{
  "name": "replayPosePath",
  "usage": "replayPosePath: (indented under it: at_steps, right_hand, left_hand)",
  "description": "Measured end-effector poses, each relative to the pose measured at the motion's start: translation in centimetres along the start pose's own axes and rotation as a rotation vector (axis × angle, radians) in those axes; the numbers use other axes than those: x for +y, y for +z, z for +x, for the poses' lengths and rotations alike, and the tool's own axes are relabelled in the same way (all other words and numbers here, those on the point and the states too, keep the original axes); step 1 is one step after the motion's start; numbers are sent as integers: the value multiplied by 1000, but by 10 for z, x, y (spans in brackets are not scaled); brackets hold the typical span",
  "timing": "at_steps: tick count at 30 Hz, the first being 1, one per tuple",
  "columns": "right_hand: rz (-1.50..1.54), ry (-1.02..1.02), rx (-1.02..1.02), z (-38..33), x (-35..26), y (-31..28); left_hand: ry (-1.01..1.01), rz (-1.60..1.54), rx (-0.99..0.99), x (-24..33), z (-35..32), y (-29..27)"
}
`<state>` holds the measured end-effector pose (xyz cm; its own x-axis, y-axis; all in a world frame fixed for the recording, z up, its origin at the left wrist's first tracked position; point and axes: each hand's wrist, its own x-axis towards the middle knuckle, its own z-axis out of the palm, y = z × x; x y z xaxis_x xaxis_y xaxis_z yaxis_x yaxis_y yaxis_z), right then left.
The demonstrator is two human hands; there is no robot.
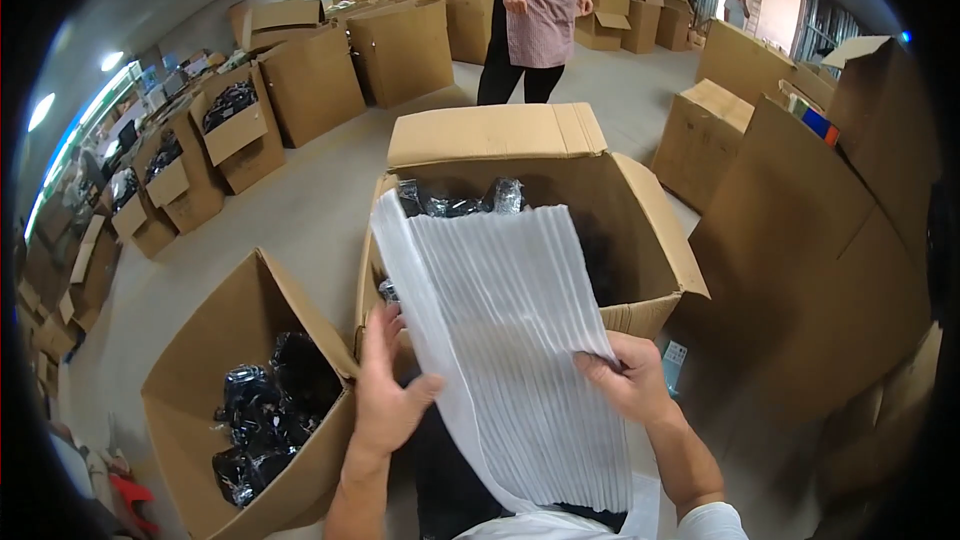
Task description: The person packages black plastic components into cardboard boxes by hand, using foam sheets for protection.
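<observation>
I hold a ribbed white foam sheet [500, 330] in front of me, stretched over the near edge of an open cardboard box [650, 240]. My left hand [385, 395] grips the sheet's left edge, thumb on top. My right hand [630, 375] pinches its right edge lower down. Inside the box, past the sheet's far end, lie black items in clear plastic bags [460, 198]. The rest of the box's contents are hidden by the sheet.
A second open box [215, 360] at my lower left holds several black bagged items [265, 405]. Tall cardboard boxes [800, 250] stand at right. More boxes line the left and far walls. A person in a pink apron [535, 15] stands beyond the box; another person stands at the far doorway.
</observation>
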<state>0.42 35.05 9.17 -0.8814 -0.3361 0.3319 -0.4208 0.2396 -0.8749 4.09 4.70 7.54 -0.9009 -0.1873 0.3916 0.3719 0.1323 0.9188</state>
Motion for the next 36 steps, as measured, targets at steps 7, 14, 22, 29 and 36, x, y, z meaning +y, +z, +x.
replayPosePath:
  at_steps: [7, 14, 22, 29, 36]
  right_hand:
    - [116, -58, 85, -15, -27, 7]
    - [215, 176, 276, -14, -5, -66]
    - [-544, -537, -28, 121, -97, -63]
    - [-521, -430, -350, 150, -87, -22]
    - [-723, -791, -289, 146, -104, 22]
  left_hand:
    - [-257, -61, 209, -34, 35, 27]
    - [-122, -204, -45, -3, 37, -5]
    - [-23, -70, -222, 8, 31, -7]
    - [608, 847, 205, 67, 40, -12]
    - [597, 847, -404, 92, 106, 8]
